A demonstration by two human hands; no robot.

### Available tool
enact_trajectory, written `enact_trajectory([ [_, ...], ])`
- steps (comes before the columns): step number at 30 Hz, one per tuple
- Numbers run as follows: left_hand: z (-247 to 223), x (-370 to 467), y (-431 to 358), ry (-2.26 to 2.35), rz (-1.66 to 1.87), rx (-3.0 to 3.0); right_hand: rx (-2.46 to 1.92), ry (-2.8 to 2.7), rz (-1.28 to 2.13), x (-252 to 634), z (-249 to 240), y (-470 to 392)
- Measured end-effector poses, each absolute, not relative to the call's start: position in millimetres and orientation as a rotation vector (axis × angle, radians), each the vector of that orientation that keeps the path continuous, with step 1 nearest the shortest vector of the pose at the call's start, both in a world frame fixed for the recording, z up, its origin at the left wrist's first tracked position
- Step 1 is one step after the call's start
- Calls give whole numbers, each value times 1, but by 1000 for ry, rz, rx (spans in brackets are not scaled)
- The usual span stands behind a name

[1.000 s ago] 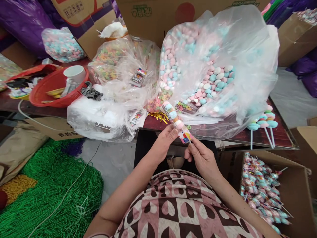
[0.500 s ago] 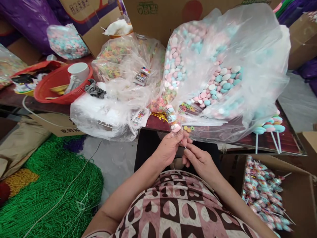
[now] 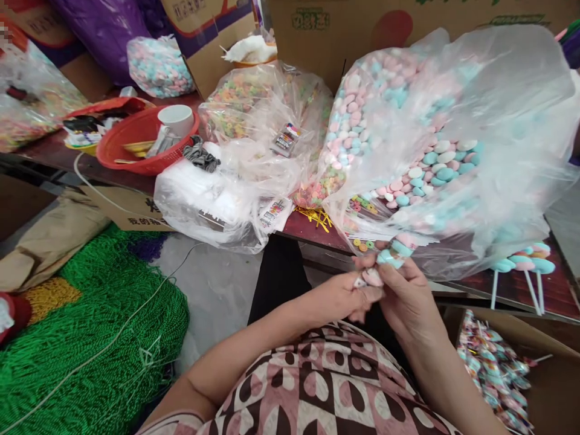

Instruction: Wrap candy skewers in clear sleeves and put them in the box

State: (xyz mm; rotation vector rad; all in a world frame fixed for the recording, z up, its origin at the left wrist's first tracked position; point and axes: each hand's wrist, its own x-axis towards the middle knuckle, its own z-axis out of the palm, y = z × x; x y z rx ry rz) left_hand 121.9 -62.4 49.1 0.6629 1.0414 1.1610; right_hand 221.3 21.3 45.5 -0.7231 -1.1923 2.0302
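Note:
Low in front of the table edge, both hands are closed on a wrapped marshmallow pop (image 3: 395, 252) with pink, white and blue pieces. My left hand (image 3: 347, 297) grips its lower end, and the stick is hidden there. Around the upper marshmallows, the fingers of my right hand (image 3: 410, 296) are wrapped, with the thumb toward the left hand. The pop tilts up to the right. Behind it, on the table, an open plastic bag of marshmallows (image 3: 446, 160) spreads wide. A few small ring candies (image 3: 362, 244) lie close to my hands.
Unwrapped marshmallow pops (image 3: 525, 263) stand at the table's right edge. Below them is a cardboard box (image 3: 550, 386) of wrapped pops. Gold twist ties (image 3: 317, 219), a bag of ring candies (image 3: 240, 99) and a red basket (image 3: 131, 163) sit leftward. Green cord (image 3: 104, 326) heaps on the floor.
The pop has moved right and down and now leans rightward. My right hand has gone from its stick end to the marshmallows; my left hand grips lower. The view has shifted left.

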Motion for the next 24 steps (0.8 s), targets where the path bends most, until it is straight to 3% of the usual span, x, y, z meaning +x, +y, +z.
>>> enact_trajectory([
  [4, 45, 112, -66, 1681, 1262, 921, -797, -1276, 1780, 216, 44, 23],
  [10, 38, 103, -76, 1030, 1290, 738, -654, -1602, 1884, 212, 55, 36],
  [15, 32, 88, -86, 1597, 1469, 823, -696, -1674, 1673, 182, 52, 26],
  [17, 27, 78, -91, 1587, 1586, 699, -654, -1893, 1605, 168, 45, 28],
  [24, 25, 55, -102, 1118, 1878, 176, -346, -2663, 522, 130, 20, 67],
])
